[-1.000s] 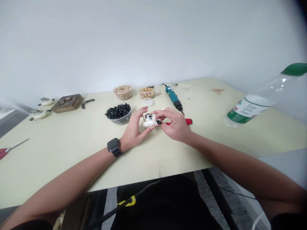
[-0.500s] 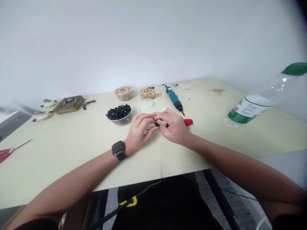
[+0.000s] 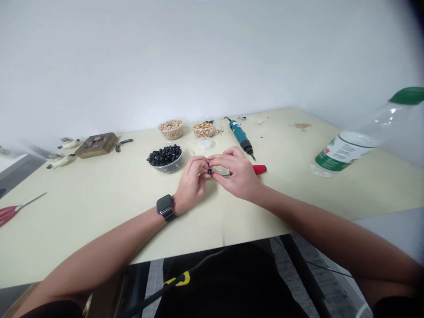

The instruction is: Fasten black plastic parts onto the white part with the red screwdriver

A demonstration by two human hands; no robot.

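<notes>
A small black piece (image 3: 209, 171) is pinched between the fingertips of both hands over the middle of the table. My left hand (image 3: 193, 180), with a dark watch on its wrist, closes on it from the left. From the right, my right hand (image 3: 240, 173) meets it with thumb and fingers. A tool with a red handle (image 3: 260, 169) lies partly hidden behind my right hand, its thin metal shaft showing under the fingers. Just left of my left hand stands a clear bowl of black pieces (image 3: 164, 157).
Behind are a bowl of beige pieces (image 3: 171, 128), a bowl of yellow-brown pieces (image 3: 203, 129), a small clear lid (image 3: 205, 142) and a teal power tool (image 3: 240, 136). Left: a wooden block (image 3: 96, 145), pliers (image 3: 123, 144), red-handled scissors (image 3: 13, 212). Right: a tilted bottle (image 3: 347, 148).
Both hands' fingertips have shifted slightly left with the black piece, and its side now faces the camera more. My left fingers are more curled.
</notes>
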